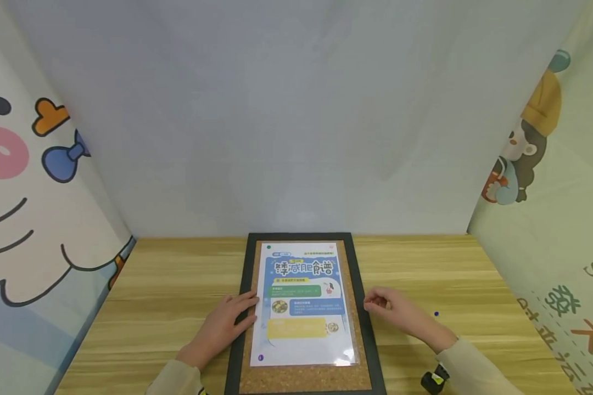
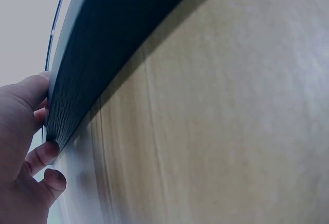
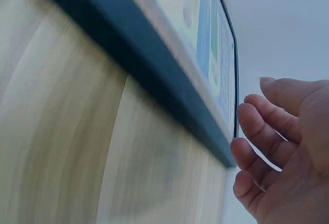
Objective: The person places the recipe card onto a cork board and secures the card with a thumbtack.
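A cork board [image 1: 296, 379] with a black frame [image 1: 363, 323] lies on the table, bearing a printed sheet [image 1: 301, 351] in a shiny clear cover. Small round tacks show at its corners: green [image 1: 269, 247] upper left, pinkish [image 1: 331, 247] upper right, dark blue [image 1: 261, 357] lower left. None can be made out at the glare-covered lower right corner. My left hand [image 1: 224, 323] rests across the frame's left side, fingertips at the sheet's edge. Beside the right side hovers my right hand [image 1: 400, 311], fingers loosely curled; the right wrist view shows nothing in it.
One small blue tack [image 1: 436, 314] lies on the wood-grain table [image 1: 474, 285], right of my right hand. A black device [image 1: 434, 379] with a yellow-green mark is at the right wrist. A pale curtain [image 1: 296, 120] closes off the back; printed curtains hang at both sides.
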`<state>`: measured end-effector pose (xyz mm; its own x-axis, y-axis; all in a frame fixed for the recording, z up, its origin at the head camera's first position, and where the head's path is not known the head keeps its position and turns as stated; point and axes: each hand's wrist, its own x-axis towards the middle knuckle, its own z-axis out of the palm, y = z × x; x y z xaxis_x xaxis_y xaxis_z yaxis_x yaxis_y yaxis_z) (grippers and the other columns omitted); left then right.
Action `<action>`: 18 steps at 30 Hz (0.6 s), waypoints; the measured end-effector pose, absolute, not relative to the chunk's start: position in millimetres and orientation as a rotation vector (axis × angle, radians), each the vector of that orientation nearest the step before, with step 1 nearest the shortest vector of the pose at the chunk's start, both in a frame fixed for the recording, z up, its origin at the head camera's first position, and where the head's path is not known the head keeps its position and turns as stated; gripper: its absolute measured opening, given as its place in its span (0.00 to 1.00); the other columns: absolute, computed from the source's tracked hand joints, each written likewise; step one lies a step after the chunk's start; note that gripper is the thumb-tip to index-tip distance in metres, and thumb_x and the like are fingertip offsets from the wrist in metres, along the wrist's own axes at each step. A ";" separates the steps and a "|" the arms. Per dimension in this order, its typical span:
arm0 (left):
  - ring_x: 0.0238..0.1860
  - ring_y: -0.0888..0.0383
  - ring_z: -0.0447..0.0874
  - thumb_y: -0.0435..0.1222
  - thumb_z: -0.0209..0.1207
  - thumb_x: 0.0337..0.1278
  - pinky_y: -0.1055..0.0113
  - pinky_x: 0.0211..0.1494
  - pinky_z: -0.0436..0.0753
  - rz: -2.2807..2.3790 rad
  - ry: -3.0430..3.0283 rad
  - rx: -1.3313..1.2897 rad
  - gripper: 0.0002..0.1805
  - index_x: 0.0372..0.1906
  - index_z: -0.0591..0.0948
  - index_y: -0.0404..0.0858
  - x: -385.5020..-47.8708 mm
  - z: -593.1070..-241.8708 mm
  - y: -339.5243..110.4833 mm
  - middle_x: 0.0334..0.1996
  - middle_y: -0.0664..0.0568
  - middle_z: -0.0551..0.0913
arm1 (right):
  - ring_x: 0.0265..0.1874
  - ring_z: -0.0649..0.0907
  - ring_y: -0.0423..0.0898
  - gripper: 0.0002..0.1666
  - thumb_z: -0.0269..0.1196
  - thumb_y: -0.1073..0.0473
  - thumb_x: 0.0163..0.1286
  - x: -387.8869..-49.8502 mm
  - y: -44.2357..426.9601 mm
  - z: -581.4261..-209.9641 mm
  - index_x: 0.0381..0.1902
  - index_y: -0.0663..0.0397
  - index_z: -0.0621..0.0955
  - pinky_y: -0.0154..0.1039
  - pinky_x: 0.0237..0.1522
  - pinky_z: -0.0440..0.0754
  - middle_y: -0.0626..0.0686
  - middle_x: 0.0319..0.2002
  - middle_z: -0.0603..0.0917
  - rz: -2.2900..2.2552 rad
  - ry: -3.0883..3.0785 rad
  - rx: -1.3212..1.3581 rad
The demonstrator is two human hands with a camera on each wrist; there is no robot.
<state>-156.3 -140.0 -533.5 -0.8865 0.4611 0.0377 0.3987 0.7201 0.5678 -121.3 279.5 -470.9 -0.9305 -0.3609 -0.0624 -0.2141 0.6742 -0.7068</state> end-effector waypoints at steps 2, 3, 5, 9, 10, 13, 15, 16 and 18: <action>0.72 0.41 0.73 0.41 0.65 0.72 0.36 0.78 0.61 0.888 2.814 0.706 0.24 0.67 0.81 0.36 -156.5 -533.6 -139.9 0.72 0.44 0.75 | 0.35 0.76 0.37 0.12 0.62 0.55 0.79 -119.4 291.6 -471.2 0.45 0.58 0.85 0.35 0.36 0.78 0.44 0.36 0.83 -1.096 2.719 -0.446; 0.72 0.41 0.73 0.41 0.65 0.72 0.36 0.78 0.60 0.887 2.813 0.705 0.24 0.67 0.81 0.36 -156.7 -533.4 -139.9 0.72 0.44 0.75 | 0.35 0.76 0.37 0.12 0.62 0.55 0.79 -118.3 297.3 -471.2 0.45 0.59 0.85 0.35 0.36 0.78 0.45 0.37 0.83 -1.096 2.732 -0.429; 0.72 0.42 0.72 0.41 0.64 0.72 0.36 0.78 0.60 0.885 2.809 0.705 0.24 0.67 0.81 0.36 -156.6 -533.6 -139.8 0.72 0.44 0.75 | 0.35 0.76 0.36 0.12 0.62 0.55 0.79 -115.5 309.2 -472.0 0.46 0.59 0.85 0.35 0.35 0.78 0.45 0.37 0.84 -1.094 2.756 -0.391; 0.73 0.42 0.72 0.41 0.64 0.72 0.36 0.79 0.59 0.892 2.802 0.705 0.24 0.67 0.81 0.36 -156.8 -535.0 -140.1 0.73 0.44 0.75 | 0.35 0.76 0.37 0.12 0.62 0.57 0.79 -110.5 330.8 -472.7 0.47 0.61 0.84 0.36 0.35 0.78 0.48 0.38 0.84 -1.084 2.788 -0.288; 0.73 0.42 0.72 0.41 0.64 0.72 0.36 0.79 0.59 0.895 2.800 0.705 0.24 0.67 0.81 0.36 -156.8 -535.3 -140.2 0.73 0.44 0.75 | 0.35 0.76 0.38 0.12 0.62 0.57 0.79 -109.5 335.7 -472.5 0.48 0.62 0.84 0.36 0.35 0.78 0.48 0.38 0.84 -1.076 2.797 -0.262; 0.73 0.42 0.72 0.41 0.64 0.72 0.36 0.79 0.58 0.908 2.797 0.701 0.24 0.67 0.80 0.36 -157.0 -536.1 -140.6 0.73 0.44 0.75 | 0.35 0.77 0.39 0.12 0.62 0.58 0.79 -107.3 349.1 -472.0 0.48 0.63 0.84 0.37 0.35 0.78 0.49 0.38 0.84 -1.048 2.834 -0.198; 0.73 0.42 0.72 0.41 0.64 0.72 0.36 0.79 0.58 0.913 2.798 0.701 0.24 0.67 0.80 0.36 -157.0 -536.4 -140.7 0.73 0.44 0.75 | 0.34 0.77 0.40 0.11 0.63 0.59 0.78 -105.9 357.2 -472.5 0.47 0.63 0.84 0.37 0.34 0.78 0.49 0.38 0.85 -1.024 2.869 -0.161; 0.73 0.42 0.72 0.41 0.64 0.72 0.36 0.78 0.58 0.915 2.798 0.701 0.24 0.67 0.81 0.36 -156.9 -536.5 -140.8 0.73 0.44 0.75 | 0.34 0.78 0.40 0.11 0.63 0.59 0.78 -105.5 361.4 -473.5 0.46 0.63 0.85 0.37 0.34 0.78 0.49 0.37 0.85 -1.008 2.887 -0.147; 0.73 0.42 0.72 0.41 0.64 0.72 0.36 0.78 0.59 0.912 2.799 0.705 0.24 0.67 0.81 0.36 -157.0 -536.6 -140.6 0.73 0.44 0.75 | 0.34 0.79 0.41 0.10 0.64 0.60 0.77 -104.2 369.1 -476.9 0.45 0.63 0.85 0.37 0.35 0.79 0.49 0.37 0.85 -0.971 2.921 -0.120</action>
<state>-157.0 -140.6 -536.6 -0.8853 0.4637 0.0345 0.3950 0.7108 0.5820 -104.2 369.1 -476.9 -0.9951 -0.0931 -0.0330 -0.0548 0.7986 -0.5994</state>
